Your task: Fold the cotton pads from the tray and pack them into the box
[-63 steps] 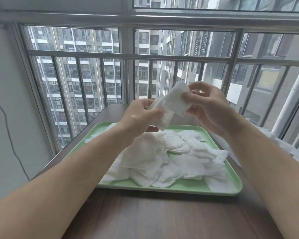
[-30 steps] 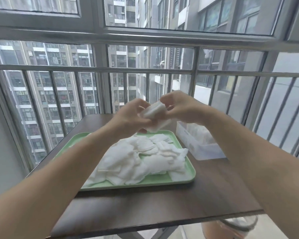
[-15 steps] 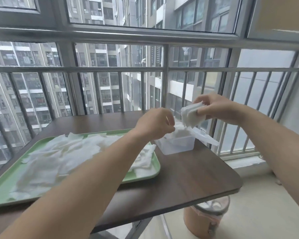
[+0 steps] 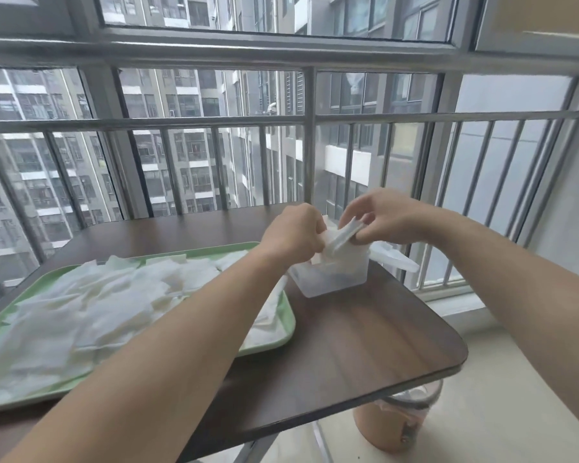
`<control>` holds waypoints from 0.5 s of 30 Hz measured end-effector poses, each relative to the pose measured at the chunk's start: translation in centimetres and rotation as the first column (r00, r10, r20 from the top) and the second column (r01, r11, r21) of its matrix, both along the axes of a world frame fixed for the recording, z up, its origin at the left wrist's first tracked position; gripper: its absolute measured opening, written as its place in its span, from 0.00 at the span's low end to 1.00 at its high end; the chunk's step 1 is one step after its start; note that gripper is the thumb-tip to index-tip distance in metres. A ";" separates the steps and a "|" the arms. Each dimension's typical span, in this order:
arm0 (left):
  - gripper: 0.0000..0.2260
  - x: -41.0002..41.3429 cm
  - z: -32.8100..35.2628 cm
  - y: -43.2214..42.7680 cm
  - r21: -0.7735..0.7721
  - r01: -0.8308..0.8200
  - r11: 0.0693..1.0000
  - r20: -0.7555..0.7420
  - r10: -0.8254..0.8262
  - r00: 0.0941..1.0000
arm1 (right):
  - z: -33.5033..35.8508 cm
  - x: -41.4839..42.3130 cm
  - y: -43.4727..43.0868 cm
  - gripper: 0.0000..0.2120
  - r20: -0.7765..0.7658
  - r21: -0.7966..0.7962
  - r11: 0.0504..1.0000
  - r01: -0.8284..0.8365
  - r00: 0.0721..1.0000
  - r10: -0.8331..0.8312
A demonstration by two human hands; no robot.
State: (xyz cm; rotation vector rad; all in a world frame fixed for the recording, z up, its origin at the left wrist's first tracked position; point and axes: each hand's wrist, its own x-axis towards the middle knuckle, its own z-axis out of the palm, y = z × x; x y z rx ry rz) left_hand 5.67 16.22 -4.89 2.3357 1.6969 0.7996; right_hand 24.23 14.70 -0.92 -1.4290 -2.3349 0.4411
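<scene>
Folded cotton pad is pinched between the thumb and fingers of the right hand. It is tilted, with its lower end at the mouth of the translucent box directly beneath the grip. The left hand sits curled just left of the pinch, against the pad; whether it grips anything cannot be told. Loose pads heap the green tray farther left and lower.

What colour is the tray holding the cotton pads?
Light green; the tray shows best in the head view, its only view.
</scene>
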 end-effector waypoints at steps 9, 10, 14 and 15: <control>0.06 -0.1 0.1 -0.2 0.002 0.028 1.000 0.045 -0.028 0.999 | 1.8 -2.7 0.1 0.14 0.472 -0.056 0.998 -0.016 0.881 0.040; 0.07 -0.1 0.0 -0.3 0.002 0.028 1.000 0.040 -0.028 0.999 | 1.9 -2.7 0.0 0.14 0.477 -0.060 0.998 -0.008 0.878 0.036; 0.06 0.0 -0.1 -0.2 -0.007 0.026 1.000 0.035 -0.025 0.999 | 1.1 -2.9 0.0 0.14 0.493 0.045 0.999 0.031 0.868 -0.049; 0.06 0.0 -0.1 -0.3 -0.012 0.026 1.000 0.035 -0.026 0.999 | 0.7 -2.9 0.1 0.12 0.467 0.087 0.996 0.033 0.881 -0.070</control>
